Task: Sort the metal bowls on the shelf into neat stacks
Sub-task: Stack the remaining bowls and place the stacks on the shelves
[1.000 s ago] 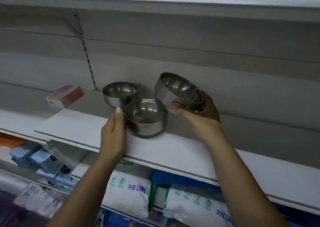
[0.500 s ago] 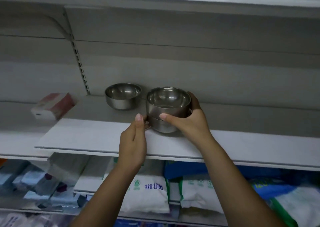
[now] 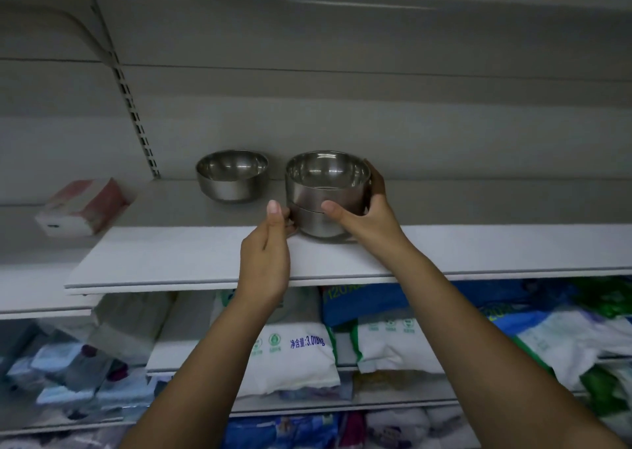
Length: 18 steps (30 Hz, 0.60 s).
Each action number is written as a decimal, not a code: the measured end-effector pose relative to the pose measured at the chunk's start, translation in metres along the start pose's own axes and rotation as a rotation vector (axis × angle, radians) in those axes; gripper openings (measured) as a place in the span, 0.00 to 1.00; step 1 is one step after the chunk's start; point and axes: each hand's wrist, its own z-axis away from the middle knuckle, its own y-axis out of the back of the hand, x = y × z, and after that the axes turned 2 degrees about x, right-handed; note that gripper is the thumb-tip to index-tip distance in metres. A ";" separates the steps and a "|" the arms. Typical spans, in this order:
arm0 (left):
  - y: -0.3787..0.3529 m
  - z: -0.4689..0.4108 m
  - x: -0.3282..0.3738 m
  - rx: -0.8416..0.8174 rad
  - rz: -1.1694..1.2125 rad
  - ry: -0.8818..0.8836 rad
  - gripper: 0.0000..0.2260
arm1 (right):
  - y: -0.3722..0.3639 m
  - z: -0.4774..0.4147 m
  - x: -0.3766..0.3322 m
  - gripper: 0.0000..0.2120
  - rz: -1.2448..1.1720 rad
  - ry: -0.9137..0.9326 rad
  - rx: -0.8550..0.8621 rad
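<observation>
Steel first: the top bowl [image 3: 328,178] sits nested in the lower bowl [image 3: 318,224] near the front of the shelf [image 3: 171,260], and it looks level. My right hand [image 3: 369,216] wraps the top bowl, thumb on the front wall, fingers behind. My left hand [image 3: 266,263] is against the lower bowl's left side. Its fingertips are hidden, so I can't tell grip from touch. One two-bowl stack looks done. The loose bowl [image 3: 232,176] stands apart, left and further back, not yet stacked. The red-and-white box [image 3: 85,207] is blurred, label unreadable.
</observation>
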 end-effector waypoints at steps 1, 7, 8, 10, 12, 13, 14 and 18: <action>0.003 -0.001 0.001 -0.018 -0.010 0.009 0.28 | 0.000 0.001 0.000 0.48 0.009 -0.012 -0.019; 0.028 -0.035 0.005 0.207 -0.177 -0.027 0.17 | 0.001 0.001 0.004 0.53 0.047 -0.029 -0.010; 0.033 -0.045 0.006 0.283 -0.240 -0.040 0.18 | 0.001 0.000 0.005 0.52 0.053 -0.031 0.002; 0.042 -0.067 0.008 0.362 -0.361 -0.033 0.26 | 0.000 0.000 0.004 0.51 0.068 -0.032 0.014; 0.049 -0.093 0.000 0.342 -0.400 -0.004 0.36 | -0.001 0.000 0.004 0.49 0.083 -0.026 0.015; 0.052 -0.108 -0.009 0.324 -0.405 0.010 0.41 | -0.002 0.000 0.004 0.50 0.093 -0.021 0.018; 0.055 -0.121 -0.020 0.297 -0.414 0.003 0.45 | -0.002 0.000 0.004 0.50 0.106 -0.017 0.024; 0.056 -0.118 -0.013 0.174 -0.402 -0.084 0.35 | -0.001 0.000 0.003 0.48 0.112 -0.024 0.017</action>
